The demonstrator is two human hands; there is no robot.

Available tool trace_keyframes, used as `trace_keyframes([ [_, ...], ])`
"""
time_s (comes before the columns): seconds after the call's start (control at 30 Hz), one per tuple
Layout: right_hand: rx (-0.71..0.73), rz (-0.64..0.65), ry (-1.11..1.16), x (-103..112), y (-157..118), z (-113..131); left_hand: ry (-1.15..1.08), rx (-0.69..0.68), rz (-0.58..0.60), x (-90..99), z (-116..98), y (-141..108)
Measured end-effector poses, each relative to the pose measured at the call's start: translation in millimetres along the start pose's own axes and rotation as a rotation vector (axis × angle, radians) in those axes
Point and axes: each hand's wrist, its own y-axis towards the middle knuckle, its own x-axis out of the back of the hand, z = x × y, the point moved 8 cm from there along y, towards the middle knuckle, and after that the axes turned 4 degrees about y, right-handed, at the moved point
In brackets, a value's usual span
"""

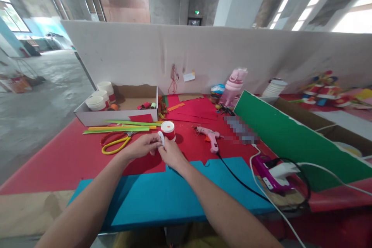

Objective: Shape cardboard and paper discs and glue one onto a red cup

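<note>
Above the near edge of the red sheet, my left hand and my right hand meet with closed fingers. Between them they pinch a small white curved strip, which looks like paper; its lower part is hidden by the fingers. Just behind the hands stands a white paper cup with a red band, its pale round end facing up. Scissors with yellow and red handles lie left of my left hand. To the right of my right hand a pink hot glue gun rests on the red sheet.
Green and orange strips lie before a cardboard box holding cups and small rolls. A pink bottle stands at the back. On the right are a green panel, a purple power strip and trailing cords. Blue sheet covers the front edge.
</note>
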Motion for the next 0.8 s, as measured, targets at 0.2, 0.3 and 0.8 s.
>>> trace_keyframes([
  [0.2, -0.002, 0.005, -0.078, -2.6, -0.8, 1.0, 0.162, 0.049, -0.094, 3.9, 12.9, 4.1],
  [0.3, 0.003, 0.001, -0.109, -4.3, -1.1, 1.9, 0.307, -0.005, -0.138, 7.6, 7.6, 3.5],
  [0.8, 0.035, 0.008, -0.089, -2.8, -2.4, 5.9, 0.542, 0.022, -0.459, 11.2, -7.9, 1.0],
])
